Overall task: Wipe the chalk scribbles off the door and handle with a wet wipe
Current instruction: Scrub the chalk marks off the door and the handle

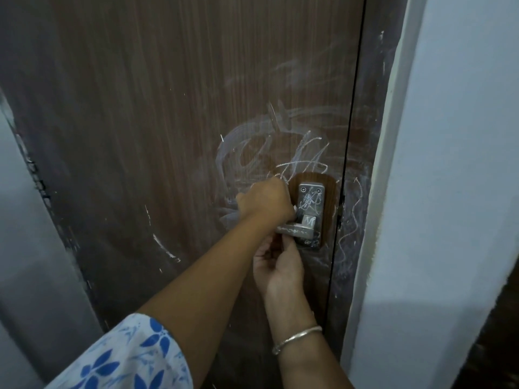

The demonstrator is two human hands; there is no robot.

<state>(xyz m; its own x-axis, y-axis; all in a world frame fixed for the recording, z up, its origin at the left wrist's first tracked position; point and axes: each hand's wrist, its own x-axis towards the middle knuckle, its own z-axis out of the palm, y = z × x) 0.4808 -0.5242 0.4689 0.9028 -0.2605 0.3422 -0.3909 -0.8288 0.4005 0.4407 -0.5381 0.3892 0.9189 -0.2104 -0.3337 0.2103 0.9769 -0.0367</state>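
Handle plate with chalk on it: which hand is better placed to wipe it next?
Left. The left hand, apparently gripping the wipe, is right beside the scribbled plate; the right hand holds the lever from below.

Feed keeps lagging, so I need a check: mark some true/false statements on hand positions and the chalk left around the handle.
1. Chalk scribbles remain on the door above the handle plate. True.
2. The handle plate is free of chalk. False: scribbles cross it.
3. The right hand grips the lever from below. True.
4. The left hand hangs away from the door. False: it is curled at the door beside the plate, seemingly round the wet wipe.
5. The bangle is on the left wrist. False: the right wrist.
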